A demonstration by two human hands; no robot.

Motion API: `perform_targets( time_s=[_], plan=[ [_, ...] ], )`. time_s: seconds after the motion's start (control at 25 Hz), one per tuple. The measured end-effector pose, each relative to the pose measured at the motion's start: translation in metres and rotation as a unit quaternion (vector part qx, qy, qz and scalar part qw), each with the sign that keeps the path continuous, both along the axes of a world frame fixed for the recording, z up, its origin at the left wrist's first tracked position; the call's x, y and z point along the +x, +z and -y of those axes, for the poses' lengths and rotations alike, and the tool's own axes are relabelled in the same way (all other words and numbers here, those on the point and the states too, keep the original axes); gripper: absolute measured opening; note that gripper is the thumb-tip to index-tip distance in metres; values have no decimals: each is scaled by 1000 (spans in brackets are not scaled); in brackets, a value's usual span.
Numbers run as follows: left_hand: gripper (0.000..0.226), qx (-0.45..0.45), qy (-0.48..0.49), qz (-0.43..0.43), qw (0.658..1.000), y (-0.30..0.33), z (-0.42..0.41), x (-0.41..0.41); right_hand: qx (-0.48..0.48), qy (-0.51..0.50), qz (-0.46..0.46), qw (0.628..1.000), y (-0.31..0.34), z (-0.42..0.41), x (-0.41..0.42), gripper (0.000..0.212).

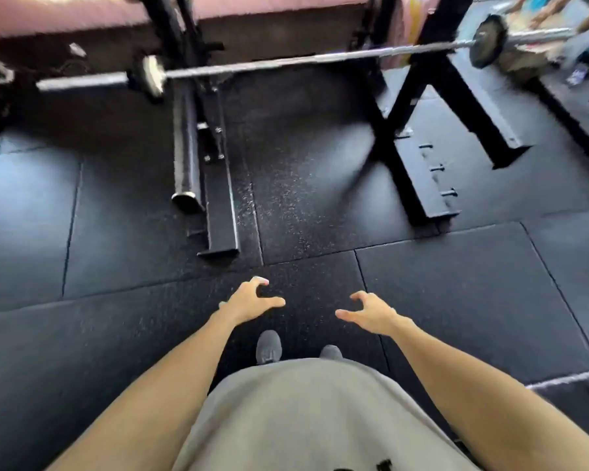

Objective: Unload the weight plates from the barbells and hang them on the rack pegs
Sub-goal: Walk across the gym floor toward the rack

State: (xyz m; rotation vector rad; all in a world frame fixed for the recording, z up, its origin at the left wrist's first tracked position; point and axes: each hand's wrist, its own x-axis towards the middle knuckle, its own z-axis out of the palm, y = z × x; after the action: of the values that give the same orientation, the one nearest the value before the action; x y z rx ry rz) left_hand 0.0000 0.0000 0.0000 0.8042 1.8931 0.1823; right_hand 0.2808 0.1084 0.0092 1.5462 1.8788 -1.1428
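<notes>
Okay, head view: left hand (249,300) and right hand (371,314) both out front, each grip loosely spread, holding nothing. Barbell (286,62) sits across the rack (422,137), well ahead; one weight plate (487,40) on its right sleeve, a smaller plate (153,76) on the left. Likely heavy, rigid iron; best gripped two-handed at opposite rim edges and slid straight off.
</notes>
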Motion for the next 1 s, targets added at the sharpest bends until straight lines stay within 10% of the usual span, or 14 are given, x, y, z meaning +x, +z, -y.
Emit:
perform_targets(
  time_s=[0.24,0.6,1.0],
  plan=[
    [82,-54,159,-28,985,11,84,23,-58,146,-18,987,-1,-6,-27,79],
    [94,-60,478,2,876,-19,234,36,-60,420,-12,905,0,29,-160,82],
    [100,-37,561,17,827,-24,372,-129,-36,493,-27,869,-11,156,-397,85]
  ],
)
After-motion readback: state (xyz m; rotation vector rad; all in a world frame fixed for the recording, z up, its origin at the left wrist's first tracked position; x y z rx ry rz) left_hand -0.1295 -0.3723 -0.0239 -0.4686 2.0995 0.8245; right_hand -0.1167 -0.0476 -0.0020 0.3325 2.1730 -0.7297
